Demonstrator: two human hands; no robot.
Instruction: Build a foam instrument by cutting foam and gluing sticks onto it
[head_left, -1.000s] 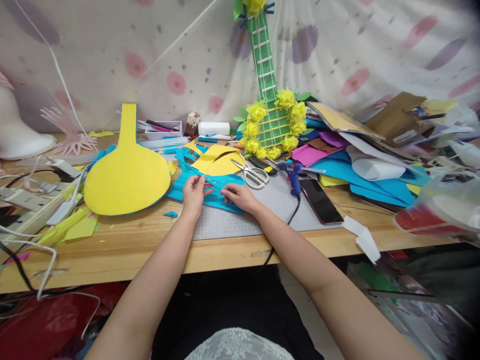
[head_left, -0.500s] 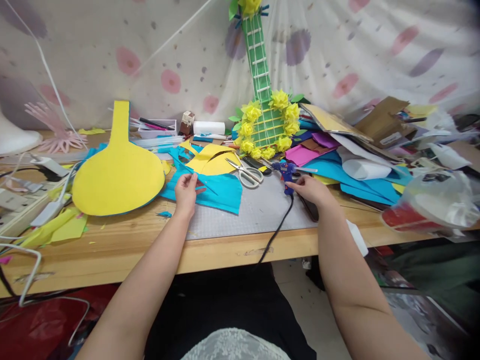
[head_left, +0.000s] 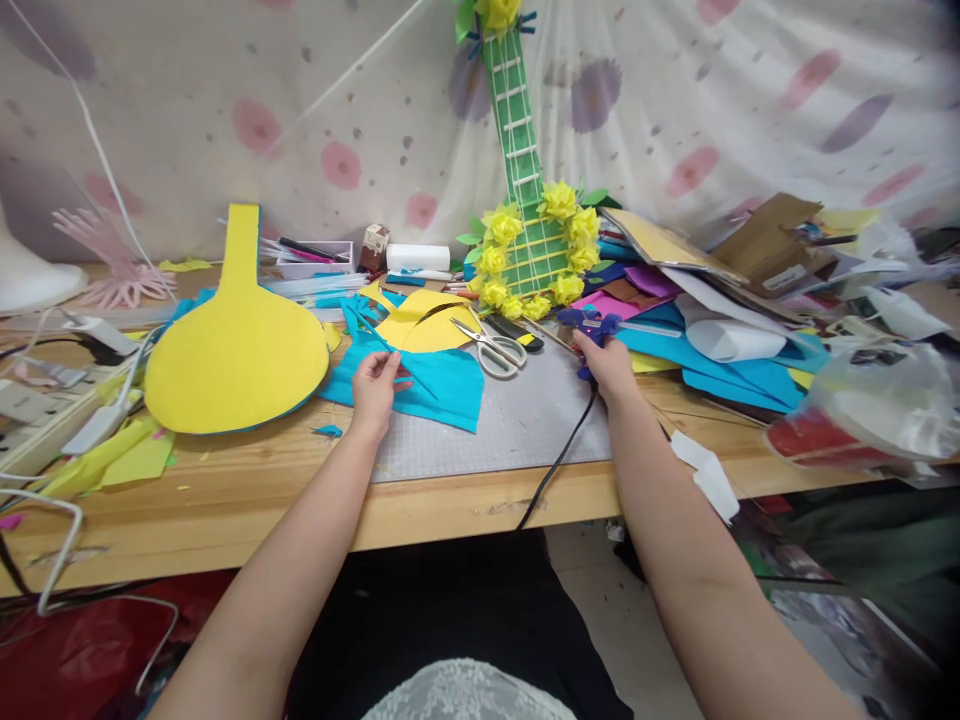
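Observation:
My left hand (head_left: 375, 395) pinches a thin blue strip of paper (head_left: 421, 380) between thumb and fingers, just over a blue paper sheet (head_left: 459, 392). To the right, my right hand (head_left: 611, 370) is closed around the handle of a blue glue gun (head_left: 592, 322), with a glue stick poking out behind it. The gun's black cord (head_left: 559, 455) hangs over the table edge. Scissors with pale handles (head_left: 501, 356) lie between the hands, beside cut yellow paper (head_left: 420, 318). A yellow guitar-shaped cutout (head_left: 236, 360) with blue edges rests on the left.
A green paper guitar (head_left: 523, 165) with yellow flowers stands against the curtain. A black-and-yellow cutter (head_left: 517, 333) lies near the scissors on the grey cutting mat (head_left: 495, 450). Papers (head_left: 720, 340) and a plastic-bagged red container (head_left: 825, 440) crowd the right; cables and a power strip (head_left: 30, 435) the left.
My right hand has shifted slightly right and away from me, closing more fully round the glue gun, which has turned with it. My left hand has barely moved, still pinching the strip.

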